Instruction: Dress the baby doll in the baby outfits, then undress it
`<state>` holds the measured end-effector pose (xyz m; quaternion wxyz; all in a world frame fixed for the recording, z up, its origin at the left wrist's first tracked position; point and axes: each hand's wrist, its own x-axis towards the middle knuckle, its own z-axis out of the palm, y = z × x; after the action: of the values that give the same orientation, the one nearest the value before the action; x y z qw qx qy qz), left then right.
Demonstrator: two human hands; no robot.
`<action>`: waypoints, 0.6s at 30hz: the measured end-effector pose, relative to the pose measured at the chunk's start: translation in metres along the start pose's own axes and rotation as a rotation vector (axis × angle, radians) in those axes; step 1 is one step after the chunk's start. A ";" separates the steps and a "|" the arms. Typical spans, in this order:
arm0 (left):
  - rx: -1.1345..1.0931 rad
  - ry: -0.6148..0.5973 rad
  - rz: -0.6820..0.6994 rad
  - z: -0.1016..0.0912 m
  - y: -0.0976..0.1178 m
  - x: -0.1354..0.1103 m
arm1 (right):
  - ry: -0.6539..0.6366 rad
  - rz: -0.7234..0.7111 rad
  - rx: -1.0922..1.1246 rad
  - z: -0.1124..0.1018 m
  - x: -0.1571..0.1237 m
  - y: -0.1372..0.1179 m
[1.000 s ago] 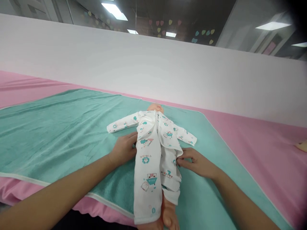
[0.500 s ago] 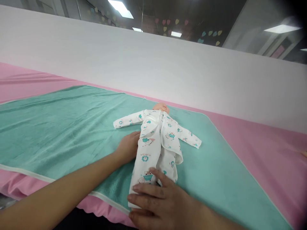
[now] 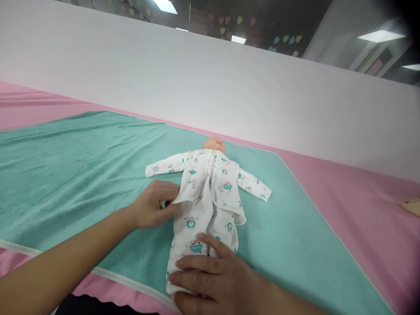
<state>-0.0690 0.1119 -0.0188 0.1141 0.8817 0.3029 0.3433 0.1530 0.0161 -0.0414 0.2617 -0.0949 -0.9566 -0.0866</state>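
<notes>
A baby doll (image 3: 215, 143) lies on its back on a teal towel (image 3: 82, 162), dressed in a white romper (image 3: 210, 188) printed with teal and pink figures. Its sleeves are spread to both sides. My left hand (image 3: 152, 205) pinches the left front flap of the romper at waist height and lifts its edge. My right hand (image 3: 210, 275) lies over the lower legs of the romper near the towel's front edge, fingers curled around the trouser ends.
The towel lies on a pink sheet (image 3: 361, 205) over a padded surface. A white partition (image 3: 210, 92) runs along the far side. At the right edge a skin-coloured object (image 3: 410, 204) rests on the pink sheet.
My left hand went from resting beside the doll's waist to pinching and lifting the romper flap. My right hand moved from the doll's right side down onto the romper legs and stays there.
</notes>
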 end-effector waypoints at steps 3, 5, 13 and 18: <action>-0.081 -0.141 0.113 0.003 0.005 0.001 | 0.026 0.034 0.168 -0.007 -0.001 0.005; -0.077 -0.121 0.136 0.004 0.006 0.001 | 0.087 0.114 0.280 -0.015 -0.006 0.010; 0.152 0.294 0.124 0.018 0.012 0.004 | 0.180 0.801 -0.150 -0.022 -0.024 0.043; 0.147 0.192 0.057 0.027 0.011 0.010 | 0.142 0.801 -0.179 -0.015 -0.017 0.054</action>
<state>-0.0401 0.1093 -0.0285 0.0098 0.8590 0.3117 0.4060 0.1866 0.0628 -0.0310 0.3306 -0.4757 -0.8123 -0.0673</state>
